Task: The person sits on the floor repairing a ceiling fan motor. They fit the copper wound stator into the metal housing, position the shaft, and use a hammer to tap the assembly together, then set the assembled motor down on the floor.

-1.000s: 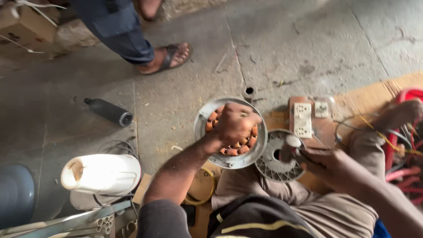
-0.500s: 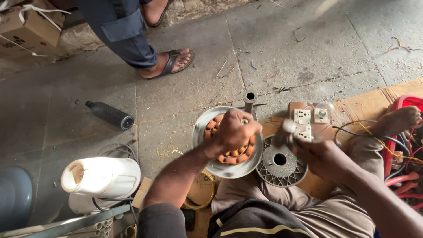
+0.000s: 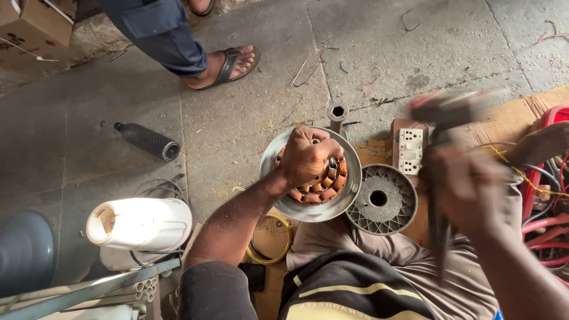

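Fingers of the left hand [image 3: 308, 157] clamp the copper-wound stator [image 3: 313, 178] in its metal housing [image 3: 349, 178] on the floor [image 3: 237, 118], while the blurred right hand [image 3: 468, 189], closed around a hammer-like tool [image 3: 441, 112], is raised, apparently mid-strike and needing careful aim.

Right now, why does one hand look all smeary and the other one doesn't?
In the head view, the right hand and the dark tool it grips are streaked with motion blur, so the tool's kind is unclear; the left hand on the round motor housing looks sharp, under soft, even light.
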